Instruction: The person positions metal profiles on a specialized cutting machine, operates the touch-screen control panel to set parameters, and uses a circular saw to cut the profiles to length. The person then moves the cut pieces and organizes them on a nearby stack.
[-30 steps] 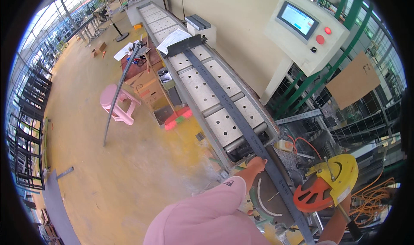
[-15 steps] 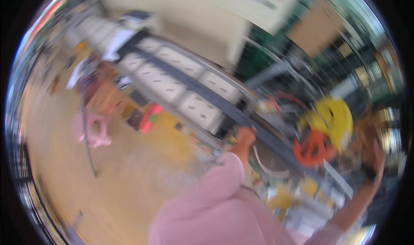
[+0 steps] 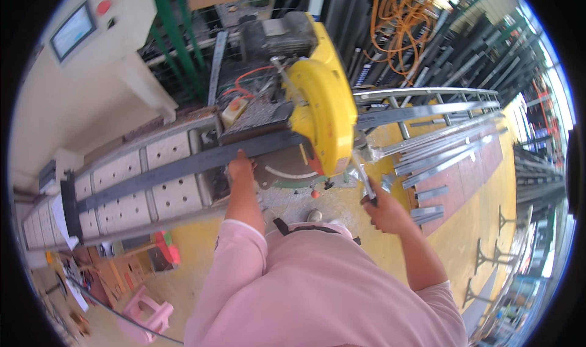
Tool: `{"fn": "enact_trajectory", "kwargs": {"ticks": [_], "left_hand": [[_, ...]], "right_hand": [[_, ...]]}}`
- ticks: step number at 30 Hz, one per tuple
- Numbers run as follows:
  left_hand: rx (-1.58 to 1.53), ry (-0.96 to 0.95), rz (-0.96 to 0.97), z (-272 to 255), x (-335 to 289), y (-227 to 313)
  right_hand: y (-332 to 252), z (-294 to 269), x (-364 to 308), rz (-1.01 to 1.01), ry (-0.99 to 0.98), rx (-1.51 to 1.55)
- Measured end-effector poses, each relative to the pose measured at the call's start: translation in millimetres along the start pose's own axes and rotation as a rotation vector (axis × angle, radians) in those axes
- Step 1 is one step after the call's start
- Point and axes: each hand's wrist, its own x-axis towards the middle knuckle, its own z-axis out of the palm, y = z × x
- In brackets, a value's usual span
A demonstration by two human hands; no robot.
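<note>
A long dark metal bar (image 3: 183,165) lies along the roller conveyor and passes under the yellow guard of a cut-off saw (image 3: 323,109). My left hand (image 3: 242,166) grips the bar's near edge just left of the saw, with its fingertips partly hidden. To the right of the saw, my right hand (image 3: 386,211) is closed around the saw's handle (image 3: 370,191), a pale rod with a dark grip. The blade is mostly covered by the guard. Below it sits the saw's round base with a curved pale scale (image 3: 293,175).
Cut metal pieces (image 3: 430,192) and long silver profiles (image 3: 448,145) lie on a reddish board at right. A control panel with a screen (image 3: 73,34) stands at left. Orange hose (image 3: 403,23) hangs behind. A pink stool (image 3: 146,315) is at lower left.
My view has swung to the right and steadied. My right hand, earlier raised beyond the saw with its grip unclear, now holds the handle. My left hand stays by the bar.
</note>
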Motion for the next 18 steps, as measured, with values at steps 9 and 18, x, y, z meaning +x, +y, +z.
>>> {"fn": "enact_trajectory", "kwargs": {"ticks": [9,18], "left_hand": [[0.022,0.022,-0.082,5,32,-2],[0.137,-0.015,-0.152,10,25,5]], "right_hand": [[80,49,35,-0.298,0.232,0.033],[83,42,25,-0.334,0.228,-0.074]]}}
